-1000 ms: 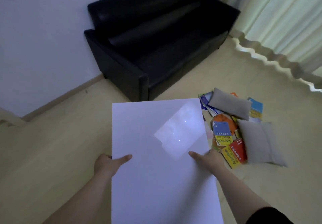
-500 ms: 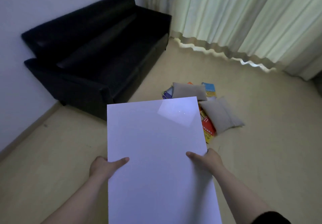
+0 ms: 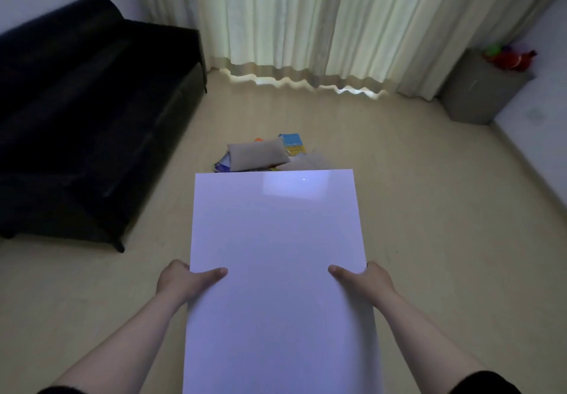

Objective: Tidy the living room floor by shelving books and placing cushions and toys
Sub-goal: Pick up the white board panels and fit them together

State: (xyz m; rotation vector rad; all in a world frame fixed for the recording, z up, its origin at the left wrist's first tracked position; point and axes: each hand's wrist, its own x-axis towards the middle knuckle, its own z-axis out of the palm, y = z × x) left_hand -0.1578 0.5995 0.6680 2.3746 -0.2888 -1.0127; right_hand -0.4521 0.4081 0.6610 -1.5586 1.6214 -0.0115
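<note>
Within the last second the view had swung to the right. The sofa [image 3: 92, 117] had slid to the left edge, the curtain [image 3: 306, 19] had come to fill the top, and a grey cabinet [image 3: 478, 87] with toys [image 3: 509, 57] on it had come into sight at far right. That suggested the person had turned to face the mess, with no tidying begun.

The left hand [image 3: 184, 280] gripped the left edge of the white board [image 3: 276, 271], thumb flat on top and fingers hidden beneath. The cushion [image 3: 257, 153] and books [image 3: 293, 143] lay on the floor [image 3: 399, 179] straight ahead, just beyond the board's far edge and well apart from both hands. A second cushion seemed to lie half hidden behind that edge. The right hand [image 3: 365, 280] held the right edge the same way.
</note>
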